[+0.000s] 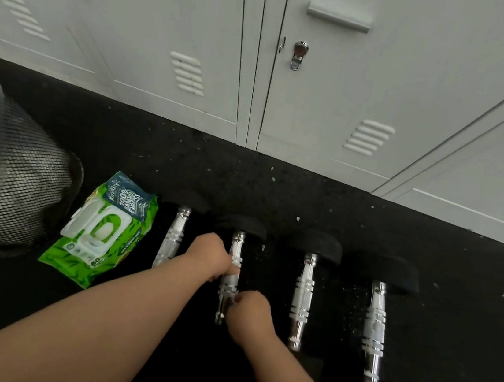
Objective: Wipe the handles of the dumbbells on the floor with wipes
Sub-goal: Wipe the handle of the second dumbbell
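A row of pale grey metal lockers (322,81) with louvred vents and chrome latches spans the top of the view, standing on a black speckled rubber floor (184,156). At the left edge sits a dark wire-mesh bin (4,190) resting on the floor.

Four dumbbells with black rubber heads and chrome ribbed handles lie side by side on the floor, handles running away from the viewer. From left: the first dumbbell (174,238) lies just beside the wipes pack; the second dumbbell (234,252) is under both hands; the third dumbbell (302,297) and the fourth dumbbell (374,332) lie untouched to the right, apart from each other.

A green soft pack of wet wipes (101,232) lies flat on the floor between the bin and the first dumbbell, its white flip lid standing open.

Both bare forearms reach in from the lower edge. The left hand (210,257) is closed around the middle of the second dumbbell's handle, where a pale patch shows at the fingers; whether that is a wipe cannot be told. The right hand (249,314) is curled at the near part of the same handle, fingers touching the chrome; whether it grips fully cannot be told.
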Action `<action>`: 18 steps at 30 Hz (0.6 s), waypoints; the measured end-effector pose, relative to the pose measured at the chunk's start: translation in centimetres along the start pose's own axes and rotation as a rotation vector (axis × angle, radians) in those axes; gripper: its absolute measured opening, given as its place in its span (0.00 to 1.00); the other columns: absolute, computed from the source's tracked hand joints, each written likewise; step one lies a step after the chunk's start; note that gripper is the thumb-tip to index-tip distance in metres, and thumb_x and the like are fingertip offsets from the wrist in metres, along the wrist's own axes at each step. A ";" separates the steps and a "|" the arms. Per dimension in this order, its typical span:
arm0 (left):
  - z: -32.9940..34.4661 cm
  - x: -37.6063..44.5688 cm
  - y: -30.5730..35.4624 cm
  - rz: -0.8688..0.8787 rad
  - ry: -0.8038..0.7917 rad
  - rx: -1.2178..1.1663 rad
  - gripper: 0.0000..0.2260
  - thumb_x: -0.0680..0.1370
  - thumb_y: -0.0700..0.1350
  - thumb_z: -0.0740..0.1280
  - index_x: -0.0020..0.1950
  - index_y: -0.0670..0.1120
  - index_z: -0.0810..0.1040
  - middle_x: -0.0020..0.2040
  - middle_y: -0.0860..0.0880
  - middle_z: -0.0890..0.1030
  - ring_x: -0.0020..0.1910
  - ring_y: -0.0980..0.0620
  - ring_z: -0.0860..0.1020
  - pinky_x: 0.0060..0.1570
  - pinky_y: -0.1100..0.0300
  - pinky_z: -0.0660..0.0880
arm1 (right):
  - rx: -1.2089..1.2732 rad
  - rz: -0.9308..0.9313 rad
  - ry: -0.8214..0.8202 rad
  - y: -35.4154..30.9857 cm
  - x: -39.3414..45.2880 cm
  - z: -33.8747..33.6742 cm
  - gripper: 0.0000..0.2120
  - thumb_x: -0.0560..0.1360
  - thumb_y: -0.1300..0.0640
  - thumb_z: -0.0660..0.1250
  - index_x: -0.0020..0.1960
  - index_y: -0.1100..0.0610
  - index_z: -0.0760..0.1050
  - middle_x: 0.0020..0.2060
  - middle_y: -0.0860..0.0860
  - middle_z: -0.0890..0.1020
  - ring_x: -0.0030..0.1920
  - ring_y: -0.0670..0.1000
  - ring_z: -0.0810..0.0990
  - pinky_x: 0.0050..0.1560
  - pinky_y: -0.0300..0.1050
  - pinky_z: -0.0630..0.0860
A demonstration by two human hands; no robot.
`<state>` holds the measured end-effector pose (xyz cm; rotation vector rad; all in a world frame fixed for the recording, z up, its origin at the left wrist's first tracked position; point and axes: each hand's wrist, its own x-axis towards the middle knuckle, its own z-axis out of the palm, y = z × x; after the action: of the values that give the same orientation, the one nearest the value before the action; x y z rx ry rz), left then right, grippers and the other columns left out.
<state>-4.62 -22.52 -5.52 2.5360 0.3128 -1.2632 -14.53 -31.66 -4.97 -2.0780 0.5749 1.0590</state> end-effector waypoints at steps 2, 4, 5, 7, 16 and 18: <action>0.2 0.1 -0.2 0.008 -0.009 -0.031 0.16 0.71 0.53 0.74 0.32 0.45 0.73 0.29 0.50 0.77 0.24 0.55 0.74 0.24 0.64 0.68 | 0.063 0.061 -0.099 -0.5 1.0 -0.2 0.09 0.74 0.63 0.60 0.39 0.63 0.77 0.38 0.59 0.79 0.36 0.52 0.76 0.38 0.39 0.71; 0.1 0.2 -0.2 0.012 -0.026 -0.070 0.15 0.71 0.52 0.74 0.32 0.45 0.73 0.29 0.50 0.77 0.25 0.55 0.74 0.24 0.65 0.68 | 0.316 0.132 -0.221 -0.3 2.3 -0.7 0.10 0.71 0.64 0.60 0.43 0.64 0.80 0.41 0.60 0.81 0.40 0.55 0.79 0.43 0.47 0.73; 0.1 0.2 -0.3 0.014 -0.031 -0.089 0.15 0.71 0.51 0.74 0.32 0.45 0.74 0.29 0.49 0.77 0.25 0.55 0.74 0.25 0.65 0.69 | 0.528 0.158 -0.251 -0.2 2.6 -1.0 0.11 0.73 0.65 0.59 0.42 0.62 0.81 0.39 0.58 0.82 0.40 0.54 0.80 0.44 0.49 0.75; -0.1 0.2 -0.3 0.004 -0.034 -0.100 0.15 0.70 0.51 0.75 0.33 0.45 0.74 0.29 0.49 0.78 0.25 0.54 0.75 0.26 0.64 0.72 | 0.823 0.196 -0.329 0.1 3.8 -0.9 0.16 0.77 0.67 0.53 0.44 0.61 0.80 0.40 0.57 0.83 0.43 0.54 0.81 0.52 0.51 0.77; 0.3 0.3 -0.1 -0.005 -0.033 -0.053 0.15 0.70 0.54 0.74 0.34 0.45 0.76 0.31 0.49 0.78 0.27 0.53 0.77 0.29 0.63 0.75 | 0.938 0.163 -0.084 -0.6 4.7 -1.9 0.12 0.71 0.72 0.56 0.37 0.63 0.77 0.27 0.55 0.77 0.25 0.49 0.73 0.26 0.38 0.66; 0.0 0.4 -0.2 -0.013 -0.056 -0.072 0.14 0.70 0.53 0.74 0.34 0.44 0.76 0.31 0.48 0.78 0.28 0.53 0.77 0.28 0.63 0.75 | 1.139 0.125 -0.042 -1.4 6.1 -3.5 0.18 0.70 0.76 0.50 0.48 0.69 0.77 0.36 0.61 0.79 0.34 0.55 0.78 0.35 0.44 0.74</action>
<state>-4.41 -22.35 -5.86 2.4378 0.3564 -1.3011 -8.43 -33.80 -8.01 -1.0209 0.9940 0.5801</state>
